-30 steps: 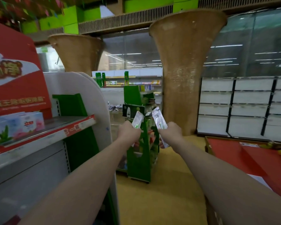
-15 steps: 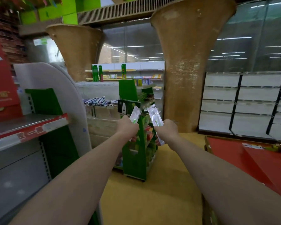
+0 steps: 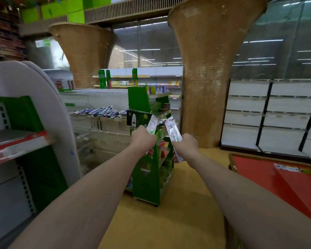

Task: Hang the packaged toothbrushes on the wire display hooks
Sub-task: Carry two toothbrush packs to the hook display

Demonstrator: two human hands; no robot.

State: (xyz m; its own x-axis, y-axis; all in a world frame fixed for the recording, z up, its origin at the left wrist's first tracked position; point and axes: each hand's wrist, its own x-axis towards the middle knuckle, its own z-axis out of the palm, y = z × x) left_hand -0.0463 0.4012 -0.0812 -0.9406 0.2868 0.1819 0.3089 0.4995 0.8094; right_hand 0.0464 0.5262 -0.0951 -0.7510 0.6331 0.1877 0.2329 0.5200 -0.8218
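Both forearms reached forward over the yellow floor (image 3: 162, 221). The left hand (image 3: 142, 139) had its grip clenched around one packaged toothbrush (image 3: 152, 125), and the right hand (image 3: 186, 145) gripped a second packaged toothbrush (image 3: 172, 131) in the same way. Each package was a long, narrow, clear blister with a white backing and a red top edge; a green part of the brush showed through the plastic. The two packages tilted up and away from each other, close together but apart, in the air in front of the green display stand (image 3: 147, 177). The printing on them was too blurred to read.

Behind the stand, at the left, more dark blue packages (image 3: 97, 111) lay in a row on a wire rack (image 3: 101, 126). Farther back stood two brown flared columns (image 3: 205, 87) and white shelves (image 3: 269, 114).

Compared with half a second ago, the hands held the packages in the same way, the view had turned to the right, and the red shelf (image 3: 16, 148) at the left had slipped toward the edge.
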